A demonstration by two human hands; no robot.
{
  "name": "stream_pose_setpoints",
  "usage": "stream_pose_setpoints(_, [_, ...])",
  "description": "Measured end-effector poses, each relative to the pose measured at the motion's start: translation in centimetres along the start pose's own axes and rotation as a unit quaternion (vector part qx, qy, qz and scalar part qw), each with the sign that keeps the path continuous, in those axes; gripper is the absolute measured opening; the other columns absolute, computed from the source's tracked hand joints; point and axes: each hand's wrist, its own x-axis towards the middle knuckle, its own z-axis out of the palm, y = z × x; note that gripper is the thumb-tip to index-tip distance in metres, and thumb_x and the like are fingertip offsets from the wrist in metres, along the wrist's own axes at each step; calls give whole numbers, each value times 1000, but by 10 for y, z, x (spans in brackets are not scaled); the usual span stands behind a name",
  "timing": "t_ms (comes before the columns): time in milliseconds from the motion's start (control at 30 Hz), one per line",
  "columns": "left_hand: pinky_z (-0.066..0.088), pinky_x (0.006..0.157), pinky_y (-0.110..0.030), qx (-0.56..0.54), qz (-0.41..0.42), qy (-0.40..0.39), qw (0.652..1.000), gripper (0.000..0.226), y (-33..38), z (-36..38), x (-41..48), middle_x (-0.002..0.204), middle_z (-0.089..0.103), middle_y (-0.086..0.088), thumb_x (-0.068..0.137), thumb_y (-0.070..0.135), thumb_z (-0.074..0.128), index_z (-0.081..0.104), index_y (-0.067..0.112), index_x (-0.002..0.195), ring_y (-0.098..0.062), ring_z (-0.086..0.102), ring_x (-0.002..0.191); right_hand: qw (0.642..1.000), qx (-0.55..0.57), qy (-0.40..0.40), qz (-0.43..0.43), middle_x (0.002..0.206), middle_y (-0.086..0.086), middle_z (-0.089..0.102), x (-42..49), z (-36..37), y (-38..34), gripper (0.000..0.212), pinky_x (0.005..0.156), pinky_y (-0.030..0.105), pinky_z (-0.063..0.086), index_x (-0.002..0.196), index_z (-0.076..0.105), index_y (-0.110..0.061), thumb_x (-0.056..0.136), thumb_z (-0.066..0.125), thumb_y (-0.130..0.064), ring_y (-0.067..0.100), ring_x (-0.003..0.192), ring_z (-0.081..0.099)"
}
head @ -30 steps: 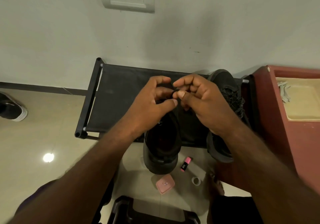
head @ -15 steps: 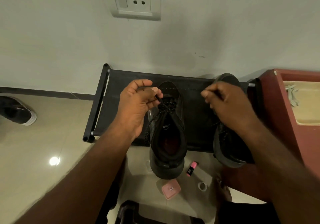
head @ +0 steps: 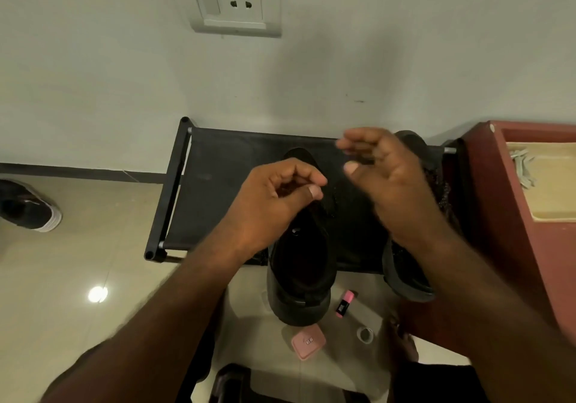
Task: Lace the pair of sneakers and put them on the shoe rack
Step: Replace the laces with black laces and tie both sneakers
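Two sneakers (head: pixel 300 271) on one rack (head: pixel 218 190); left hand (head: pixel 268 203) fingers pinch lace (head: pixel 285 188); right hand (head: pixel 396 181) fingers unclear

You face a black sneaker (head: pixel 300 265) with black laces (head: pixel 332 198) and its black mate (head: pixel 405 281) on a black fabric shoe rack (head: pixel 224 190) tipped with silver rod ends. The wall (head: pixel 109 75) is off-white and the floor (head: pixel 62 278) glossy beige. Near the rack's front edge lie a pink tube (head: pixel 344 303) banded in black and a pink case (head: pixel 308 344). At right are a dark red cabinet (head: pixel 498 231) and a cream tray (head: pixel 554 190).
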Motion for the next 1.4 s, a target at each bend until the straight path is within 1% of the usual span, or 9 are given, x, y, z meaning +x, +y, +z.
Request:
stream_pose_setpoints(100, [54, 82, -24, -48, 1, 30, 998, 20, -1, -1, 0, 87, 75, 0, 90, -3, 63, 73, 14, 94, -14, 70, 89, 993, -51, -109, 9, 101, 1, 73, -3, 15, 2, 19, 87, 29, 56, 115, 68, -11, 99, 59, -11, 12, 96, 69])
stream_pose_setpoints(200, [52, 74, -24, -119, -65, 102, 986, 20, -6, -8, 2, 79, 72, 1, 92, -1, 60, 72, 15, 93, -10, 67, 80, 995, -21, -86, 41, 72, 3, 67, -1, 8, -1, 14, 67, 35, 56, 103, 70, -12, 101, 56, -11, 21, 63, 64])
stream_pose_setpoints(333, [55, 78, -30, -108, -113, 111, 981, 19, -9, -4, 3, 83, 73, -1, 93, 2, 61, 72, 17, 94, -13, 68, 83, 993, 69, -42, 85, 69, -1, 59, 2, -2, -1, 9, 43, 18, 38, 101, 67, -14, 99, 59, -17, 6, 46, 44])
stream_pose_setpoints(567, [59, 62, -25, -103, -98, 204, 969, 17, -4, -1, 5, 79, 71, -11, 89, 0, 68, 64, 10, 102, -20, 71, 69, 996, 56, 29, 62, 88, -2, 75, -4, 40, 6, 19, 60, 16, 49, 105, 69, -19, 93, 66, -5, 8, 69, 66])
stream_pose_setpoints(767, [52, 54, -19, -47, -63, 245, 966, 20, -1, -5, 4, 66, 67, -5, 90, 4, 68, 60, 13, 106, -12, 66, 58, 995, -33, -96, 9, 120, -4, 72, -6, 50, 15, 32, 101, 29, 52, 127, 68, -13, 96, 63, -8, 4, 112, 66])
stream_pose_setpoints(967, [57, 71, -25, -49, -123, 175, 976, 31, -4, -13, 2, 92, 68, 4, 93, 10, 64, 56, 17, 123, -9, 68, 82, 997, -30, -59, 30, 87, -4, 73, -5, 53, 15, 18, 84, 25, 55, 101, 74, -15, 99, 58, -9, 8, 87, 68])
stream_pose_setpoints(1133, [54, 87, -27, 138, -224, -95, 960, 20, -13, -30, -10, 99, 73, 5, 87, 21, 73, 70, 21, 107, -6, 68, 93, 973, 172, -41, 146, 89, 3, 74, -5, 54, 11, 19, 81, 24, 54, 96, 67, -13, 103, 50, -12, 14, 91, 70])
stream_pose_setpoints(1267, [51, 76, -20, 178, -184, -82, 963, 8, -15, -35, -9, 82, 73, -2, 92, 20, 67, 72, 15, 89, -16, 68, 81, 958, 236, -56, 155, 88, 8, 73, -5, 51, 9, 19, 87, 34, 58, 94, 65, -11, 103, 48, -9, 33, 102, 69])
stream_pose_setpoints(1400, [51, 69, -18, 166, -114, -18, 979, 4, -17, -33, -3, 76, 71, -2, 93, 16, 66, 70, 15, 91, -11, 67, 72, 973, 181, -92, 111, 77, 1, 68, -5, 50, 8, 21, 85, 27, 52, 93, 63, -8, 103, 44, -5, 17, 86, 68])
